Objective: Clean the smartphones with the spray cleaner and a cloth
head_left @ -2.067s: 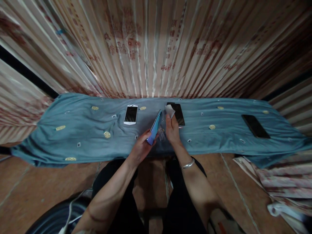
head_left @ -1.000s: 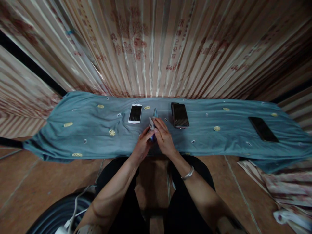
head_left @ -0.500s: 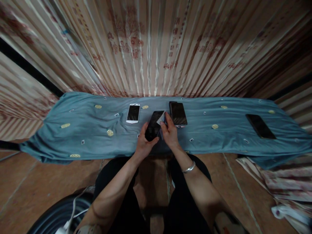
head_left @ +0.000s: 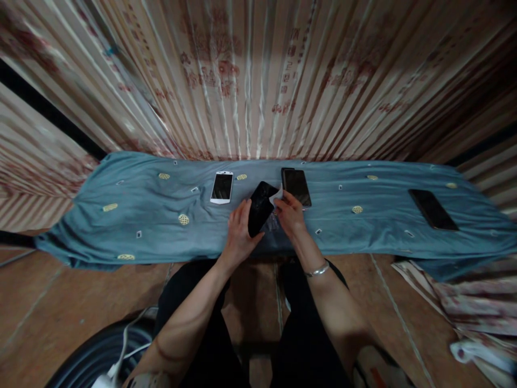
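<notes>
My left hand is closed around the lower left edge of a black smartphone, which is tilted above the cloth. Between the fingers of my right hand is a small white wipe, close against the phone's upper right edge; whether it is tissue or cloth I cannot tell. Something clear and crinkled, perhaps plastic, shows under my right fingers. Just behind that hand lies a stack of dark phones. To the left rests a white phone with a dark screen.
A blue patterned cloth covers the long, narrow surface. Another black phone lies far right. Pleated curtains rise behind it. On the floor at lower left are a black coil and a white cable.
The black phone has turned in my left hand, its screen now less visible. My right hand has shifted right with the white wipe, from over the screen to the phone's edge.
</notes>
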`<state>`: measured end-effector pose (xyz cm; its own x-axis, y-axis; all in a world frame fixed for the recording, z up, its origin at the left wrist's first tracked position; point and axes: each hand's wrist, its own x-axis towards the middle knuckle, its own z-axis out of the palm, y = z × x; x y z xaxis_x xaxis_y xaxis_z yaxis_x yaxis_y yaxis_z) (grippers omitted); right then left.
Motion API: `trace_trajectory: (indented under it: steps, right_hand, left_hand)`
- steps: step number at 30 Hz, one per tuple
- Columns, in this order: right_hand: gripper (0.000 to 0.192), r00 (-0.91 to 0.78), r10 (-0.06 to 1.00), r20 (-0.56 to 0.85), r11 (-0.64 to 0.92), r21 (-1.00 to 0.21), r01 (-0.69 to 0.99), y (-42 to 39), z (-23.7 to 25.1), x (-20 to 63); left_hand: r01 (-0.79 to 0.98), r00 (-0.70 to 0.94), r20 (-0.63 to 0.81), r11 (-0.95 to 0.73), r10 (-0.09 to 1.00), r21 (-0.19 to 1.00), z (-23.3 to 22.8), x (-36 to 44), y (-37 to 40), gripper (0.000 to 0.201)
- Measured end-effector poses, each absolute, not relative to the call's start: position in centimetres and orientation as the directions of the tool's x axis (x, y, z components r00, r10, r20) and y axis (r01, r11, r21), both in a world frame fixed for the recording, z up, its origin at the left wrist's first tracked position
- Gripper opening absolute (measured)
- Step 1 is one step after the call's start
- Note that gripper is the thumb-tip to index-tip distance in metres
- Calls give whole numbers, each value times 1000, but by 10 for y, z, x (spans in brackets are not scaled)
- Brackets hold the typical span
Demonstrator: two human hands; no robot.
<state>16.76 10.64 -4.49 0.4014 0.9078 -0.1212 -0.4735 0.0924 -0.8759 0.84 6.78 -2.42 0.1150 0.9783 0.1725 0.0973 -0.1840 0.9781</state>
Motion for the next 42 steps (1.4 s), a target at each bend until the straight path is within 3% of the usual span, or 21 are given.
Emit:
trace_trajectory:
  steps: [6, 9, 11, 13, 16, 21, 30, 35, 39, 42]
  right_hand:
    - [29, 366, 910, -192, 36, -845, -534, 106, -42, 172]
    - [26, 368, 902, -227, 11, -839, -544, 106, -40, 174]
    - [26, 372, 894, -249, 2, -828, -560, 105, -39, 174]
    - [26, 363, 895, -260, -8, -823, -568, 105, -38, 175]
    - [23, 343, 907, -243, -13, -832, -555, 105, -37, 177]
    - [25, 335, 915, -224, 17, -810, -587, 104, -36, 176]
    - [26, 271, 950, -157, 29, -816, -578, 100, -37, 173]
    - [32, 312, 948, -61, 81, -903, -422, 104, -49, 173]
    - [37, 337, 927, 163, 193, -980, -56, 108, -58, 174]
    - [41, 320, 901, 293, 223, -945, 238, 108, -63, 176]
  left_hand:
    - [176, 181, 236, -268, 955, 947, -21, 4, 66, 88]
    - [87, 168, 205, -222, 964, 971, -20, 2, 66, 92]
    - [-91, 82, 93, -86, 992, 992, -22, 1, 68, 82]
    - [-342, 3, -124, 117, 992, 932, -25, -1, 73, 59]
    - [-521, 212, -373, 427, 903, 739, -28, -5, 79, 46]
    - [-456, 463, -448, 639, 765, 619, -28, -7, 74, 53]
    - [-420, 504, -465, 677, 728, 604, -21, 0, 64, 59]
    - [-414, 501, -472, 680, 726, 605, -21, 0, 63, 61]
    - [-404, 459, -491, 667, 740, 627, -18, 3, 62, 60]
    - [-391, 429, -499, 653, 753, 649, -15, 4, 61, 59]
